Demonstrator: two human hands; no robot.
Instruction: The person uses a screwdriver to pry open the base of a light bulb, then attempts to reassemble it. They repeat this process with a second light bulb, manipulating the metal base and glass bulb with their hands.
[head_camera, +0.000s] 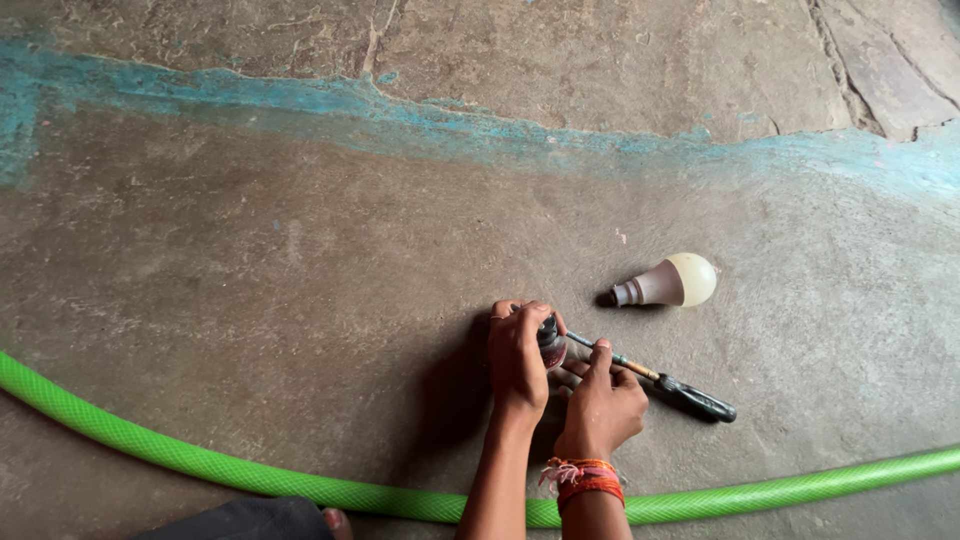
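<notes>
My left hand (517, 357) is closed over a small dark round fitting (551, 345) that rests on the concrete floor. My right hand (601, 405) pinches the metal shaft of a screwdriver (655, 378) with a dark handle, whose tip points into the fitting. Orange and red threads are tied around my right wrist. A white light bulb (672, 282) with a pale grey neck lies on its side a little beyond the hands, untouched.
A bright green hose (160, 450) curves across the floor in front of me, passing under my forearms. A blue painted streak (420, 120) runs across the cracked concrete farther off. A dark cloth-covered knee (245, 520) shows at the bottom edge.
</notes>
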